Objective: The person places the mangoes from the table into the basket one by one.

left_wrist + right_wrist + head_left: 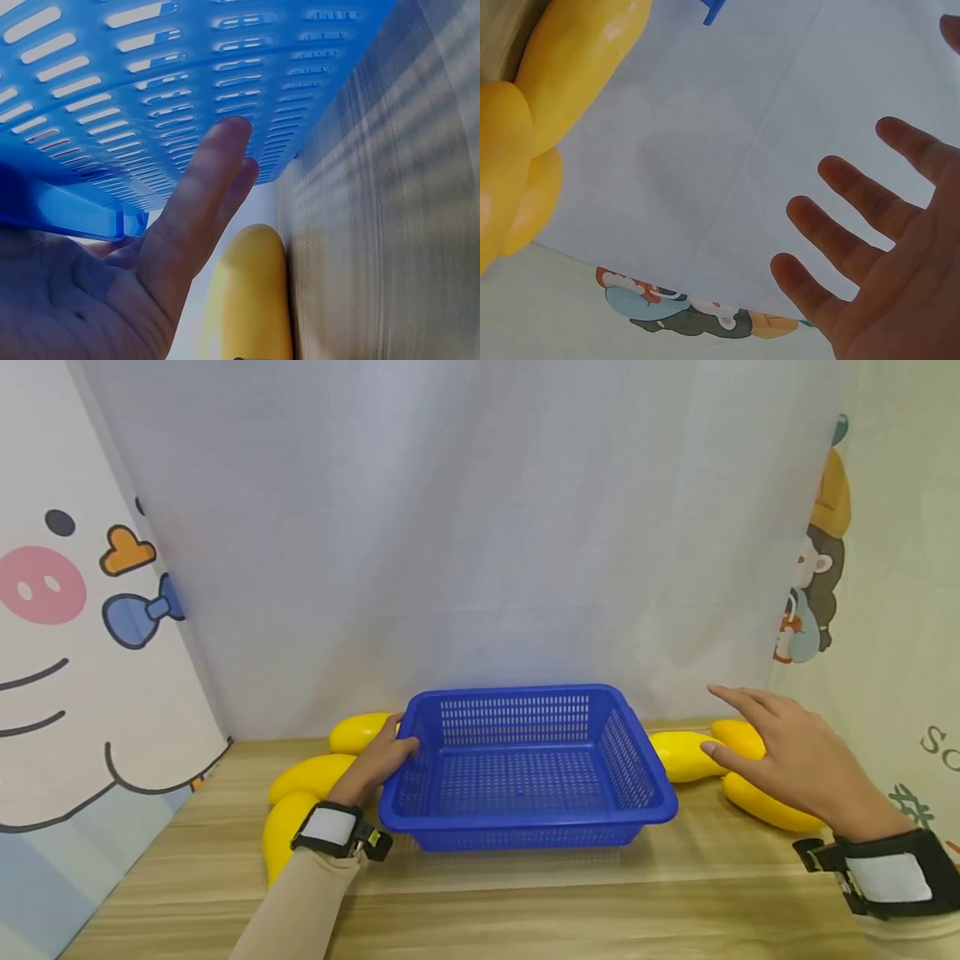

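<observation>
A blue plastic basket (525,820) with slotted walls stands on the wooden table, and its inside shows bare. My left hand (378,762) holds its left rim, thumb over the edge and fingers (196,187) along the outer wall. Close by that hand lie three yellow mangoes, one at the back (358,732), one in the middle (311,777) and one partly behind the wrist (281,833). Off to the basket's right, my right hand (795,764) is raised with fingers spread, holding nothing. It overlaps three more mangoes, including a near one (772,803) and a left one (684,756).
A pale cloth (480,527) hangs behind the table. Printed curtains flank both sides, a pig-nosed cartoon (41,585) on the left and a small figure (813,577) on the right. Wooden tabletop (562,910) stretches in front of the basket.
</observation>
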Tool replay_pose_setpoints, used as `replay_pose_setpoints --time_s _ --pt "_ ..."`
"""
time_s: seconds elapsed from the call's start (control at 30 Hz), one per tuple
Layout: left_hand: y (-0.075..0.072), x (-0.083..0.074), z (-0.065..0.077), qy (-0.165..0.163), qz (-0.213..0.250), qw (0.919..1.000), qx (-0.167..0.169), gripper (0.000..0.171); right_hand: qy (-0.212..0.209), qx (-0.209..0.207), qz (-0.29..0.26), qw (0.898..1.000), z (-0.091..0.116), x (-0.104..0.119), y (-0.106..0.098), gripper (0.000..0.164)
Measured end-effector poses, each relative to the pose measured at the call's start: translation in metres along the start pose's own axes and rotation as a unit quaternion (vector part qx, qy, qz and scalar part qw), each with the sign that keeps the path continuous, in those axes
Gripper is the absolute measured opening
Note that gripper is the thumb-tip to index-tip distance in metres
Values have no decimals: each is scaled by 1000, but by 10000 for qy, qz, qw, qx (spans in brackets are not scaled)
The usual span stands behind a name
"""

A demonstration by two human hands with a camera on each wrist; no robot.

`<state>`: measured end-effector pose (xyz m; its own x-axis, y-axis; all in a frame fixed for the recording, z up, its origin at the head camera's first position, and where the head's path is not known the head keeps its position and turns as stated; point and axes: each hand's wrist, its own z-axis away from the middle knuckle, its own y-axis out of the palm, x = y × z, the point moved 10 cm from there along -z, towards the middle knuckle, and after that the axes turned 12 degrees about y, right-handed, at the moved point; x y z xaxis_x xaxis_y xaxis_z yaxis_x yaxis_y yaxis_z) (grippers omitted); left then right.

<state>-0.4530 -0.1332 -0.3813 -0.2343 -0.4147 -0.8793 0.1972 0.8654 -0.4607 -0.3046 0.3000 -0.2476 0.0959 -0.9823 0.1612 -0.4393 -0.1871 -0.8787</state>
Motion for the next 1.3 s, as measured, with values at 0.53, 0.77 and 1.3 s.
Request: replay_pose_setpoints --time_s 0.53,0.77,1.3 --pt "-1 -1 1 -69 -84 9999 -10 74 389 249 177 9988 -4 -20 10 72" --pt "0 1 1 -119 -54 9999 -18 76 397 334 220 9984 -4 -24 15 72" --pt "0 1 2 -92 -45 9999 -3 76 579 414 367 9968 -4 -39 28 75"
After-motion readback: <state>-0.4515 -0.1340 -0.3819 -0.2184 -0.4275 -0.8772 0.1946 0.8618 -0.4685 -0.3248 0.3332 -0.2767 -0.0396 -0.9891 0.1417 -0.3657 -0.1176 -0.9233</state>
